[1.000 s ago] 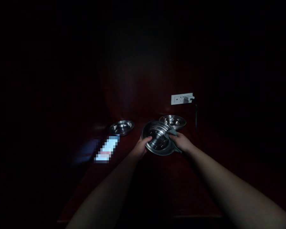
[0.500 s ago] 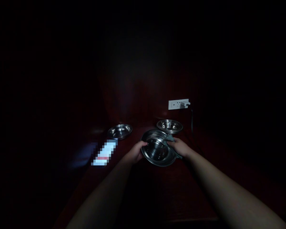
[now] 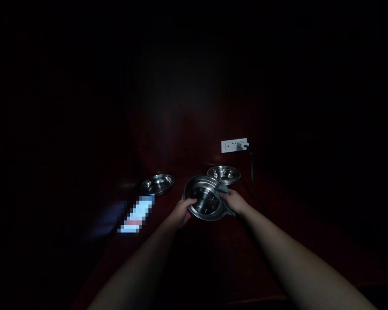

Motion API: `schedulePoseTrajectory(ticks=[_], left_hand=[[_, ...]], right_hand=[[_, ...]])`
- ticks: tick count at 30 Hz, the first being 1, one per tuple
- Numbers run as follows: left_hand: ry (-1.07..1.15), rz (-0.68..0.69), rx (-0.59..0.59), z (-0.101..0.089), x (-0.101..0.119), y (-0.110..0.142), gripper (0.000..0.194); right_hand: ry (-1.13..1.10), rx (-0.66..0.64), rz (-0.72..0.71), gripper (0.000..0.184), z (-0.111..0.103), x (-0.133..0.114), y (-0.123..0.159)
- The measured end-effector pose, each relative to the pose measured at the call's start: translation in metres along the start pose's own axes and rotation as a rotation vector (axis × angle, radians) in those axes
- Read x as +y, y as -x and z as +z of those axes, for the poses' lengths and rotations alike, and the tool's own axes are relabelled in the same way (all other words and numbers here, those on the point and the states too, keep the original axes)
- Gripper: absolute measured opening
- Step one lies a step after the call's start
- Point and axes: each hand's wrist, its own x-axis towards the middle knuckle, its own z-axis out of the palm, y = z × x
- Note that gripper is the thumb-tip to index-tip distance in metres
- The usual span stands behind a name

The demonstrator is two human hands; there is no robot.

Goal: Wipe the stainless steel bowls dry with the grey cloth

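Note:
A shiny steel bowl (image 3: 203,206) is tilted toward me above the dark red table. At its left rim my left hand (image 3: 181,212) is closed, thumb inside and fingers hidden beneath. My right hand (image 3: 233,201) pinches a grey-green cloth (image 3: 223,188) over the right rim, thumb on the inside. Part of the cloth hangs out below that hand. Small bright spots, perhaps drops or reflections, show on the bowl's inner surface.
Behind the bowl sits a steel dish (image 3: 224,173), with another steel dish (image 3: 158,184) to the left. A lit phone screen (image 3: 137,215) glows at left. On the back wall a white socket (image 3: 233,145) holds a plug, and a dark cable (image 3: 252,168) hangs nearby.
The whole view has shifted slightly, so most things sit further left and lower. Bowl and hands move a little left; the bowl's tilt changes slightly. Both grips stay the same.

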Motion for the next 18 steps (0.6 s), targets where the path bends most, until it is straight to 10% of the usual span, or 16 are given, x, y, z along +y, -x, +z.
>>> schedulePoseTrajectory(ticks=[10,18], left_hand=[[-0.023,-0.213,-0.029,-0.017,0.012,0.005,0.027],[0.096,-0.099,-0.120,-0.005,0.009,0.005,0.040]], right_hand=[[-0.017,-0.135,0.080,0.014,-0.001,-0.010,0.013],[0.059,-0.016,0.044,0.018,-0.004,-0.013,0.012]])
